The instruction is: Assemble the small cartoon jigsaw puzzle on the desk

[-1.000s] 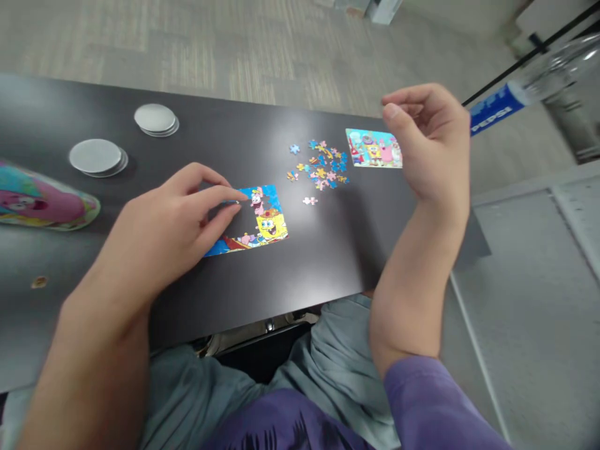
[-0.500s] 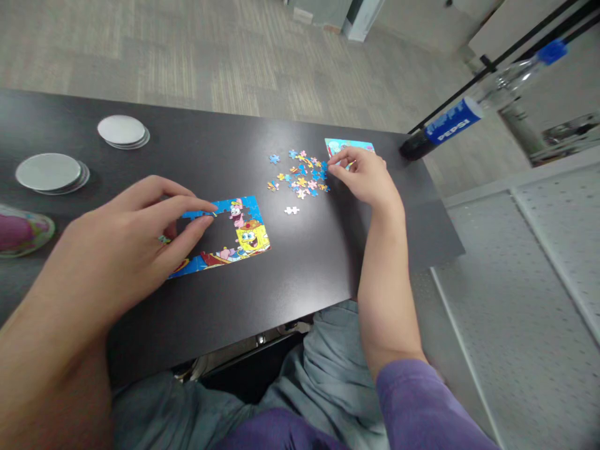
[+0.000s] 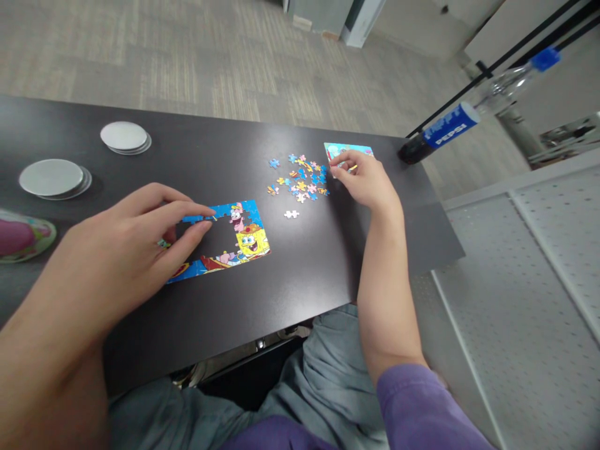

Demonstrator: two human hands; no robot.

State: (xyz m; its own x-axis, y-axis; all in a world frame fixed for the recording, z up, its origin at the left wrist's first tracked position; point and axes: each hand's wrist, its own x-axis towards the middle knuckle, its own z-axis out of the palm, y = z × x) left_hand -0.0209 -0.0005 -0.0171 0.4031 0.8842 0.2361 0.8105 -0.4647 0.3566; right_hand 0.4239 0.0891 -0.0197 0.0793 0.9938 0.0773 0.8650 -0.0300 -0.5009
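Puzzle [image 3: 253, 240], part-built, lay flat on dark counter [image 3: 290, 275], long axis running L to R, R end angled slightly away from wearer. L hand [image 3: 134, 240] was nearer, over the puzzle's L end, thumb and index tips almost meeting above the unfilled middle; a tiny yellowish bit showed at the tips, but whether a pc. was gripped could not be told. Loose pcs. [image 3: 301, 186] lay clustered R of the puzzle and farther from wearer, approx. between the hands; R hand [image 3: 368, 178] was much the nearer to these, fingertips just beside the cluster's R edge, fingers curled towards thumb, contents (if any) not visible. It partly covered picture card [image 3: 335, 149]. Whitish pc. [image 3: 291, 214], poss. two joined, lay apart, between cluster and puzzle. Appearance: blue border w/ knobbed inner edges, yellow square cartoon figure at near R corner, pink figure beyond it, red and pink detail along near edge; centre absent, bare counter showing through. L end obscured by hand, cond. not verified.
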